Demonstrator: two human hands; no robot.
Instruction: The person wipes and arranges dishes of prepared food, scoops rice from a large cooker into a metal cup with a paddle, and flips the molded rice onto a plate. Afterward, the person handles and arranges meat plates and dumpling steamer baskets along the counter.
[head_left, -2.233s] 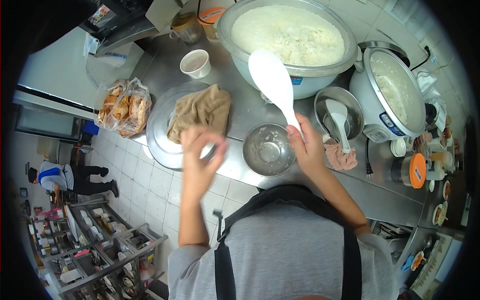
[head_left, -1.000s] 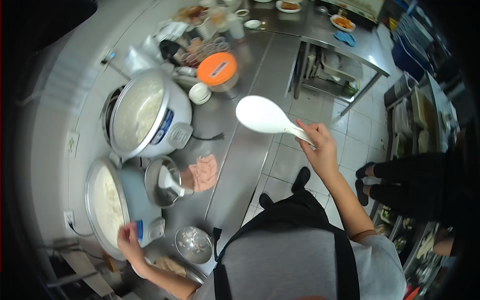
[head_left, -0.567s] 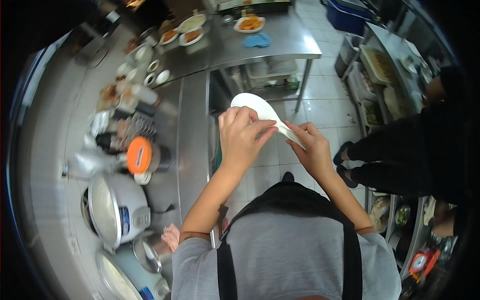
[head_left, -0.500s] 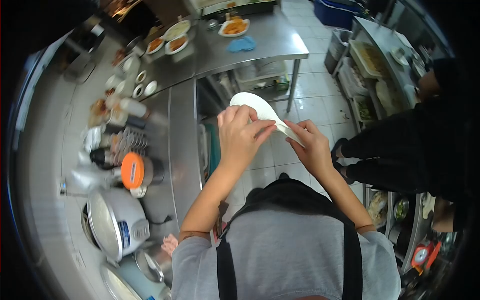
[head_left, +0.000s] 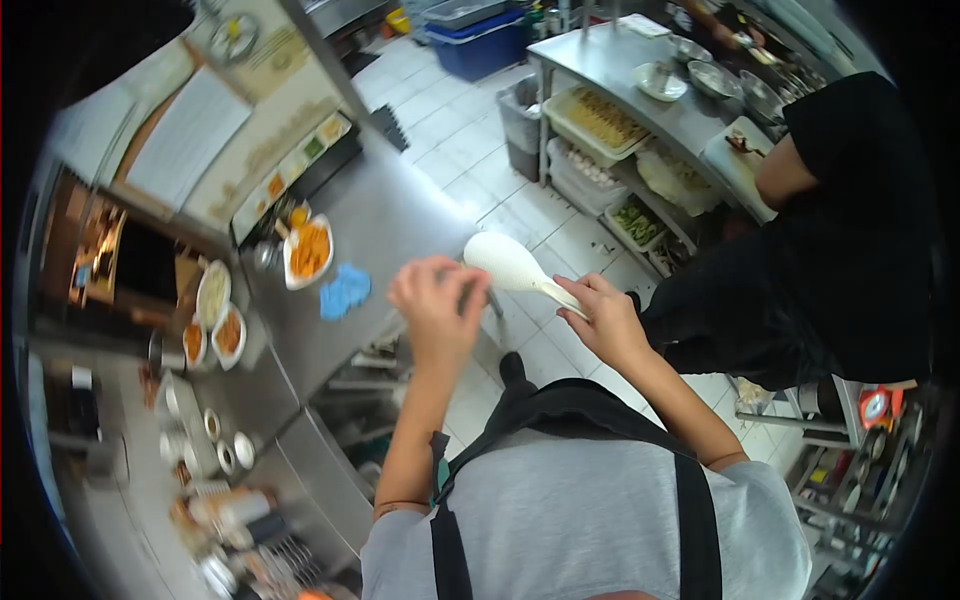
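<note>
My right hand (head_left: 608,322) is closed around the handle of a white rice paddle (head_left: 503,262), held out in front of my body over the floor. The paddle's broad blade points away to the upper left. Beside the blade's left edge is my left hand (head_left: 438,300), its fingers bent and thumb and fingertips drawn together. Motion blurs those fingertips, and whether they touch the blade or pinch something small cannot be made out.
A steel counter (head_left: 400,215) at left bears a dish of orange food (head_left: 308,250) and a blue cloth (head_left: 346,291). At right a person in black (head_left: 800,270) stands close by a steel worktable (head_left: 600,62). A grey bin (head_left: 522,125) stands beyond.
My view has swung right, so the counter now lies further left and the worktable shows more. My left hand has come off the paddle's neck to the blade's left edge; the right keeps its grip.
</note>
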